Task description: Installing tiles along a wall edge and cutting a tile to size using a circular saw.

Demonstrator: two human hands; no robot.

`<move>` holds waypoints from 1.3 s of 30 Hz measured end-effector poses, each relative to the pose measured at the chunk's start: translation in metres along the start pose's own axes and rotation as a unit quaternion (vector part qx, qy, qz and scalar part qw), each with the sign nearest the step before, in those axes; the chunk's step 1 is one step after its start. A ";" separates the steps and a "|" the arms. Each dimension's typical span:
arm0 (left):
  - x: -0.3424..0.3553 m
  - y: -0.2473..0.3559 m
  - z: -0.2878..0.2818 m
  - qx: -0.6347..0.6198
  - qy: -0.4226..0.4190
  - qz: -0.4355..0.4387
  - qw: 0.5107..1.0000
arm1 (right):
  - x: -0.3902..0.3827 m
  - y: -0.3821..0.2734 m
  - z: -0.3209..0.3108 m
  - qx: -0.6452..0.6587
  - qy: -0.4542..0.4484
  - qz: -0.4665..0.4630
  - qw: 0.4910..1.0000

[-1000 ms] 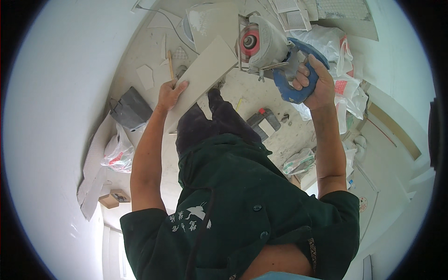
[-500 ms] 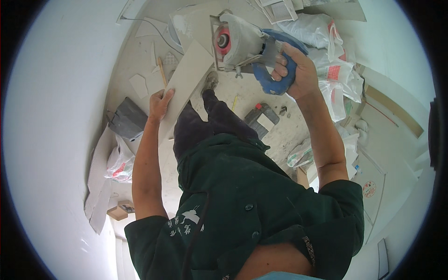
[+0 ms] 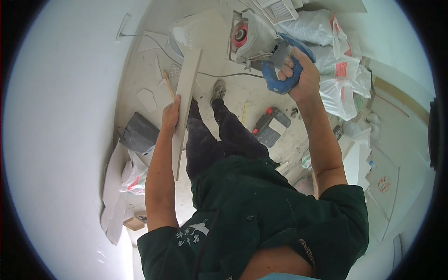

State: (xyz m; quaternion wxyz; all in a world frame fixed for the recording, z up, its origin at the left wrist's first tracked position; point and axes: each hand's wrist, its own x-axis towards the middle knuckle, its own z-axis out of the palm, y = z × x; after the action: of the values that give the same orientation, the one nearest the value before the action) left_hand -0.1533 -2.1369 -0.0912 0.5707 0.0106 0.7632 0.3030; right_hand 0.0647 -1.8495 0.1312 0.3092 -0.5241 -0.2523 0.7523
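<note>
In the left hand's fingers, a board; in the right hand's, a saw.
Left fingers close on the board's edge, right ones wrap the handle; the cord below, between them, may snag if the saw drops.

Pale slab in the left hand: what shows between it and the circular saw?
Head view: between the pale slab and circular saw show a dark cord, dusty floor and a pale panel.
</note>
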 end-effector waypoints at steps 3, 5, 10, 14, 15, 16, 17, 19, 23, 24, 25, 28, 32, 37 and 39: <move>0.037 -0.005 0.011 -0.028 -0.030 -0.058 0.997 | 0.024 0.019 -0.025 0.015 0.040 0.009 0.999; 0.072 -0.009 0.027 -0.033 -0.041 -0.066 0.996 | 0.046 0.035 -0.048 0.024 0.073 0.016 0.997; 0.130 -0.011 0.105 0.032 -0.043 -0.090 0.995 | 0.101 0.078 -0.124 0.048 0.160 0.048 0.985; 0.170 -0.034 0.139 0.096 -0.047 -0.060 0.992 | 0.134 0.123 -0.181 0.098 0.202 0.075 0.972; 0.180 -0.039 0.143 0.108 -0.050 -0.063 0.991 | 0.141 0.134 -0.193 0.110 0.204 0.081 0.969; 0.189 -0.044 0.146 0.126 -0.047 -0.056 0.989 | 0.148 0.145 -0.204 0.120 0.211 0.083 0.967; 0.191 -0.045 0.157 0.140 -0.049 -0.049 0.988 | 0.152 0.148 -0.214 0.118 0.213 0.085 0.966; 0.192 -0.046 0.178 0.134 -0.045 -0.057 0.988 | 0.160 0.153 -0.234 0.120 0.221 0.086 0.964; 0.201 -0.068 0.178 0.077 -0.015 -0.084 0.993 | 0.181 0.163 -0.245 0.127 0.188 0.091 0.970; 0.200 -0.072 0.179 0.079 -0.015 -0.085 0.993 | 0.186 0.163 -0.246 0.108 0.184 0.091 0.973; 0.197 -0.076 0.179 0.065 -0.025 -0.077 0.995 | 0.190 0.162 -0.248 0.109 0.185 0.093 0.972; 0.184 -0.080 0.184 0.054 -0.029 -0.083 0.995 | 0.199 0.161 -0.251 0.100 0.132 0.098 0.981; 0.174 -0.079 0.187 0.061 -0.007 -0.082 0.995 | 0.209 0.156 -0.246 0.060 0.092 0.098 0.989; 0.162 -0.072 0.192 0.090 -0.001 -0.089 0.992 | 0.221 0.156 -0.236 0.021 0.075 0.108 0.991; 0.161 -0.071 0.191 0.090 -0.001 -0.095 0.991 | 0.225 0.152 -0.229 0.005 0.072 0.093 0.993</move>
State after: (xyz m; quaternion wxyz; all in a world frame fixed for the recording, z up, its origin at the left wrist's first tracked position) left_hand -0.0180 -2.0500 -0.2953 0.5941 -0.0107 0.7844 0.1779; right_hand 0.1920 -1.7762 -0.1926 0.2576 -0.5970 -0.1754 0.7392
